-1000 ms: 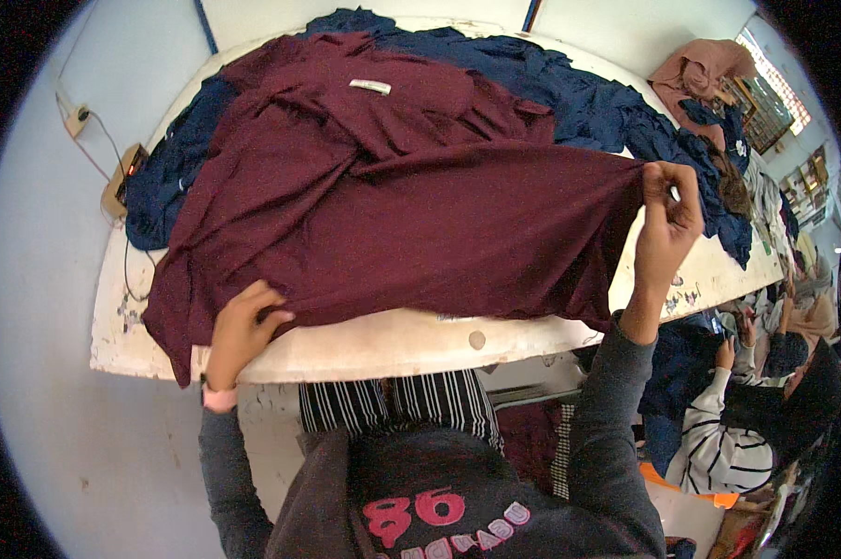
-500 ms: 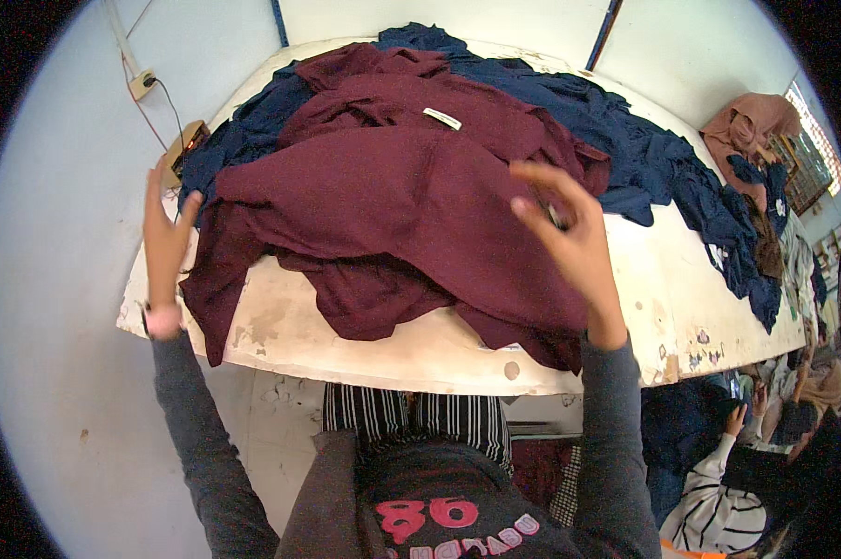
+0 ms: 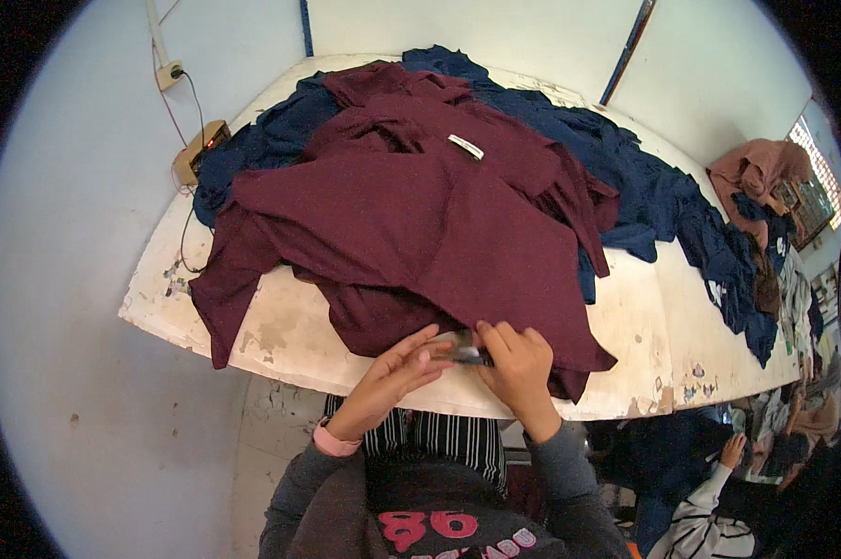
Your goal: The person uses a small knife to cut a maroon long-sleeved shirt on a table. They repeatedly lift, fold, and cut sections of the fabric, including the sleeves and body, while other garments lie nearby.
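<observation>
A maroon knit garment (image 3: pixel 374 214) lies spread over the pile, a small white label (image 3: pixel 465 147) showing on it. At its near edge my right hand (image 3: pixel 518 368) is closed round a small dark and silvery tool (image 3: pixel 472 354), blurred and partly hidden by the fingers. Close beside the tool, my left hand (image 3: pixel 388 382) has its fingers stretched out toward it, palm turned inward. Whether the left fingertips touch the tool or the cloth, I cannot tell.
Dark blue garments (image 3: pixel 616 177) are heaped behind and along the right of the pale worn table (image 3: pixel 295 345). At the left edge stands a small box (image 3: pixel 200 154) with a cable. A person in a white striped sleeve (image 3: pixel 705 512) is at lower right.
Both hands have come down from above the garment's two sides and met at its near edge. The garment's right side lies differently, its lower right corner now pointing outward.
</observation>
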### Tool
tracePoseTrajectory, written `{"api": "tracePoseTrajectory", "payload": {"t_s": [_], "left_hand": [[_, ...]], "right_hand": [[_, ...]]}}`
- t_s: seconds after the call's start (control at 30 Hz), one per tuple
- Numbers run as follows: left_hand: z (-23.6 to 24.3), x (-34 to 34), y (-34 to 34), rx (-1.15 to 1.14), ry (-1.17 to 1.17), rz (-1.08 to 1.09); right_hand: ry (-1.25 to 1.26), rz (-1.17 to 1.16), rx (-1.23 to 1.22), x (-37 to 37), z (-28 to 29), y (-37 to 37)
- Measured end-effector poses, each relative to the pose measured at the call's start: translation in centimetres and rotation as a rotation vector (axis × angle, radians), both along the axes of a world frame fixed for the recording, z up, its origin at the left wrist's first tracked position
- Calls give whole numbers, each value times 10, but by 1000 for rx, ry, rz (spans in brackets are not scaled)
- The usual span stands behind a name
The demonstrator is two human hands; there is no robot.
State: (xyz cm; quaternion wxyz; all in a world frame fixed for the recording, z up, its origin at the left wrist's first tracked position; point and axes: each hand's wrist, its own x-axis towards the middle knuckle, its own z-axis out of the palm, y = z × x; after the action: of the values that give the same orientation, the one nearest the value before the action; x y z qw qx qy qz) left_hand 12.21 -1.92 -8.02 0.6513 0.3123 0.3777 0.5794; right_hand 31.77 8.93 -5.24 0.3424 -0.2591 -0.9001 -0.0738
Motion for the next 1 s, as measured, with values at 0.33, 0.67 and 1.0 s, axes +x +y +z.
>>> {"api": "tracePoseTrajectory", "payload": {"t_s": [0.33,0.67,1.0], "left_hand": [[-17,2,5,23,-206,393],[26,-96,-3,310,-306,699],[-5,-81,-47,118,1029,1046]], "right_hand": [[39,198,-297,15,2,-39],[-80,-172,-169,19,-15,-42],[39,112,-270,22,-12,-63]]}}
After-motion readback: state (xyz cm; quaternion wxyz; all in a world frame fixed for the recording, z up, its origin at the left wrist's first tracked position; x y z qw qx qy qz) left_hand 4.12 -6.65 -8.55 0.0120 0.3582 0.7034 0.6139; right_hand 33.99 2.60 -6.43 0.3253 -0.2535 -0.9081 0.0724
